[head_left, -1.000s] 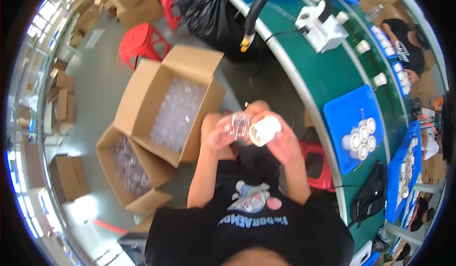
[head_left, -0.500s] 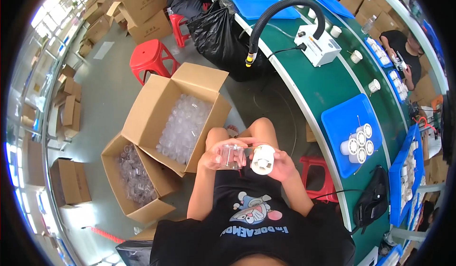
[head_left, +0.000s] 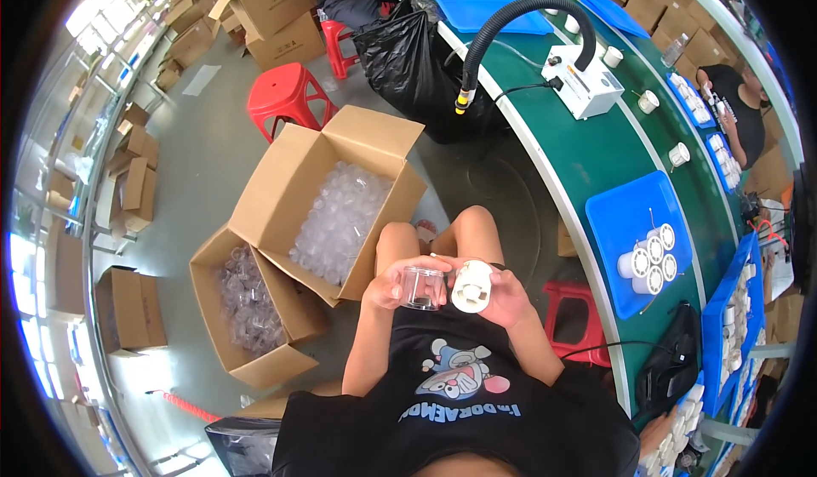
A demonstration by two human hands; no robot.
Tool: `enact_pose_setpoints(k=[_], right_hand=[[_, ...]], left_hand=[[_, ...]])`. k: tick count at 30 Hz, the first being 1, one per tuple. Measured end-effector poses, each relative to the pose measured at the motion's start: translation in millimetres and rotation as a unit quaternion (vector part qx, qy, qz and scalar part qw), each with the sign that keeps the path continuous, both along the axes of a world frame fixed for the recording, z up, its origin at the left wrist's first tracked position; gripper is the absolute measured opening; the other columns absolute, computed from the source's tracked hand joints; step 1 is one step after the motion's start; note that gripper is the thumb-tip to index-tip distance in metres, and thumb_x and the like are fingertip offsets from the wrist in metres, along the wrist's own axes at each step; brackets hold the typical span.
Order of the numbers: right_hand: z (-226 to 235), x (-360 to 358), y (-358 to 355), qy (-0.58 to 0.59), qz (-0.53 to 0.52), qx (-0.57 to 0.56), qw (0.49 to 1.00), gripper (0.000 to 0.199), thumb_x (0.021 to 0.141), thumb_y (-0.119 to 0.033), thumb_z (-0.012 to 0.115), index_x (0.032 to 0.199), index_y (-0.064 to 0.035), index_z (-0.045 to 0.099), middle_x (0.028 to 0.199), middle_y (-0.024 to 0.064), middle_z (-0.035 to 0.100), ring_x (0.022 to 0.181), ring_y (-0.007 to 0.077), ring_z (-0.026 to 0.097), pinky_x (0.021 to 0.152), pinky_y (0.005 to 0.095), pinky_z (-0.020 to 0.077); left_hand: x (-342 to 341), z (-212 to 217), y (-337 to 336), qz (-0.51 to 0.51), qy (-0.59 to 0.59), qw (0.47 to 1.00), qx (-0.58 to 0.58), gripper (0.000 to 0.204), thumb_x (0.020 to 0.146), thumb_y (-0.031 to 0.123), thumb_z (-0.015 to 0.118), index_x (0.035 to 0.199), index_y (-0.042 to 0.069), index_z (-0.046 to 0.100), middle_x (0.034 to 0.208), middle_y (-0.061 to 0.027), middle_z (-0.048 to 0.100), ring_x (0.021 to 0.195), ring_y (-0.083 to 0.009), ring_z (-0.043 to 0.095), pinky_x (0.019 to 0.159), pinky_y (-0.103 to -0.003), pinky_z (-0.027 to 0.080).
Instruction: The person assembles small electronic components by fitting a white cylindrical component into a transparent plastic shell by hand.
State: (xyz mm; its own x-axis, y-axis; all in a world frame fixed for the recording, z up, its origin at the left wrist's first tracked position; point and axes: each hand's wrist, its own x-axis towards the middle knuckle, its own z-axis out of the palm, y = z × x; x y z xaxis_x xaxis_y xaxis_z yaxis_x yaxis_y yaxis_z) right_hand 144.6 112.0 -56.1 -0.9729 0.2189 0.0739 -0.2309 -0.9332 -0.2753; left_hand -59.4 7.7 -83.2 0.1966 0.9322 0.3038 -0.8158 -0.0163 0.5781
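My left hand (head_left: 387, 288) is closed around a clear plastic cup (head_left: 421, 290), which lies on its side in front of my lap. Close beside it, my right hand (head_left: 511, 298) grips a short white plastic cylinder (head_left: 471, 288) with its recessed end facing up. The cup and the cylinder are side by side, and a left fingertip reaches toward the cylinder's upper edge. I cannot tell whether they touch.
Left of my knees stand an open carton (head_left: 281, 179) of frosted clear pieces and another carton (head_left: 213, 307) of clear cups. At right, a green bench (head_left: 562, 158) bears a blue tray (head_left: 608, 222) with several white cylinders and a white box (head_left: 587, 85) with a black hose.
The whole scene has shifted a little to the right in view. The cup and cylinder stay in my hands, slightly nearer each other. Stacked white parts and someone's arm now show at the lower right.
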Motion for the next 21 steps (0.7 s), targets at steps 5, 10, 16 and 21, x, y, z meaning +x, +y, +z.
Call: enact_pose_setpoints(k=[5,10,16,21], right_hand=[[6.0,13.0,12.8,-0.125,-0.006,0.208,0.97,0.057,0.089,-0.029,0.057,0.132,0.0068,0.046,0.115,0.0131,0.06,0.11,0.0224,0.06,0.096,0.0358,0.0476],[15.9,21.9,26.9,-0.199,0.015,0.314,0.928,0.043,0.09,-0.018,0.056,0.126,0.0044,0.056,0.109,0.0084,0.062,0.102,0.0164,0.061,0.092,0.0292,0.0477],[33.1,19.2,35.8,-0.236,-0.113,0.346,0.901,0.047,0.087,-0.021,0.059,0.128,0.0021,0.055,0.117,0.0078,0.061,0.109,0.0154,0.058,0.096,0.0292,0.0441],[64.3,13.9,32.9,-0.218,-0.193,0.476,0.83,0.047,0.082,-0.014,0.064,0.126,-0.0009,0.052,0.114,0.0078,0.058,0.107,0.0159,0.056,0.095,0.0294,0.0428]], left_hand=[[-0.6,4.7,-7.0,-0.09,-0.001,0.996,0.025,0.08,0.078,0.038,0.077,0.134,-0.009,0.045,0.134,-0.0236,0.047,0.099,-0.0304,0.063,0.085,-0.038,0.052],[4.3,12.1,-18.7,-0.108,0.073,0.989,-0.067,0.071,0.081,0.03,0.075,0.134,-0.008,0.045,0.139,-0.0197,0.045,0.101,-0.0265,0.063,0.088,-0.037,0.052],[-12.7,41.6,-27.2,0.043,0.056,0.996,-0.05,0.07,0.085,0.026,0.072,0.139,-0.002,0.04,0.14,-0.0189,0.047,0.108,-0.0289,0.062,0.094,-0.041,0.05],[-16.1,50.5,-20.6,0.297,0.04,0.945,-0.128,0.06,0.091,0.024,0.065,0.141,0.002,0.038,0.123,-0.0142,0.057,0.108,-0.0282,0.062,0.096,-0.041,0.05]])
